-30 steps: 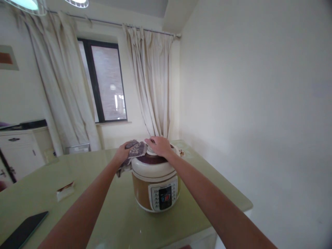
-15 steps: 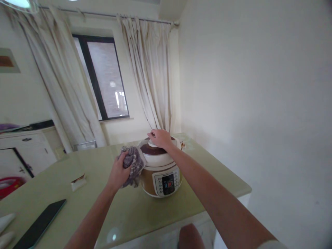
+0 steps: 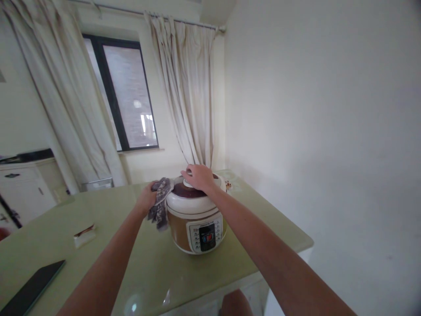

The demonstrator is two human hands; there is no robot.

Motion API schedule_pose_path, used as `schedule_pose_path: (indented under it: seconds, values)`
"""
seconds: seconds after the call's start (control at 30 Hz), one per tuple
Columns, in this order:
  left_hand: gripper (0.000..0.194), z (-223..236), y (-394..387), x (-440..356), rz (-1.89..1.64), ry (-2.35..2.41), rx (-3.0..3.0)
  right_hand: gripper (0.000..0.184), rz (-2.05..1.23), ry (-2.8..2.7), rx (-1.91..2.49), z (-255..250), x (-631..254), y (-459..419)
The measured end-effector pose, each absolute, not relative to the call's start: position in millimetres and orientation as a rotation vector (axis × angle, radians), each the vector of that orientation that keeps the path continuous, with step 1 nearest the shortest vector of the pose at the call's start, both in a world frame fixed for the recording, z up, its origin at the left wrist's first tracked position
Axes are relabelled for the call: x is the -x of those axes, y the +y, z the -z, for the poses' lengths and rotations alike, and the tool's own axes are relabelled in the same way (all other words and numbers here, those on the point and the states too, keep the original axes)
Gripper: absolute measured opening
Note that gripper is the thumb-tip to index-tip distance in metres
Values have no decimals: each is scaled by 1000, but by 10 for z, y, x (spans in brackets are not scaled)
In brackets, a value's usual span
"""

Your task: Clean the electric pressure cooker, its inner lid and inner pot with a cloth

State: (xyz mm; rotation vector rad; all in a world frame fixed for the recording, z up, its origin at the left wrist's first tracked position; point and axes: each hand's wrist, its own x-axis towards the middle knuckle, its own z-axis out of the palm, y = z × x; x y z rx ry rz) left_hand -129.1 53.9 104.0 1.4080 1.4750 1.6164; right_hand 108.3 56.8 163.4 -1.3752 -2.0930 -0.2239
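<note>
The electric pressure cooker (image 3: 179,230) is sitting on the green tabletop (image 3: 154,274), right hand (image 3: 200,178) still curled round its lid knob (image 3: 187,184). Left hand (image 3: 145,200) is gripping the patterned cloth (image 3: 159,211) by the lid's left edge, and it's dangling now, not scrunched up like half a second ago.

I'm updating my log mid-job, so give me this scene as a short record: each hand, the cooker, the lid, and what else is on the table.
left hand: holding a crumpled patterned cloth at the cooker's left edge
right hand: on top of the lid, grip partly hidden
cooker: upright, control panel facing the camera
lid: on the cooker
table: pale green, glossy top
also on table: dark flat slab and small pale item, both left of the cooker
</note>
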Motion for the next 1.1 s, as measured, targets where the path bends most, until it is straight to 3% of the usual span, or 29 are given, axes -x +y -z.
schedule_pose_path:
  seconds: [0.07, 0.17, 0.27, 0.4, 0.63, 0.77, 1.0, 1.1]
  values:
    - [24, -1082, 580, 1248, -1569, 1637, -1507, 48, 205, -2084, 1370, -1643, -1084, 575]
    - [34, -1104, 492, 1179, -1614, 1757, -1634, 46, 145, -2043, 1365, -1668, -1088, 598]
    - [44, -1097, 259, 1107, -1712, 1691, -1706, 41, 56, -1985, 1326, -1686, -1100, 627]
    - [43, -1124, -141, 924, -1727, 1602, -1868, 34, -62, -1932, 1243, -1682, -1126, 656]
    - [52, -1173, -589, 305, -1305, 1480, -2567, 39, -257, -1889, 1144, -1680, -1227, 732]
    - [56, -1155, -660, 109, -1098, 1291, -2935, 32, -423, -1871, 1055, -1667, -1278, 787]
    - [51, -729, -714, -87, -718, 634, -3399, 21, -491, -1874, 968, -1578, -1280, 833]
    - [47, -439, -720, -181, -799, 571, -3495, 20, -500, -1862, 966, -1561, -1275, 829]
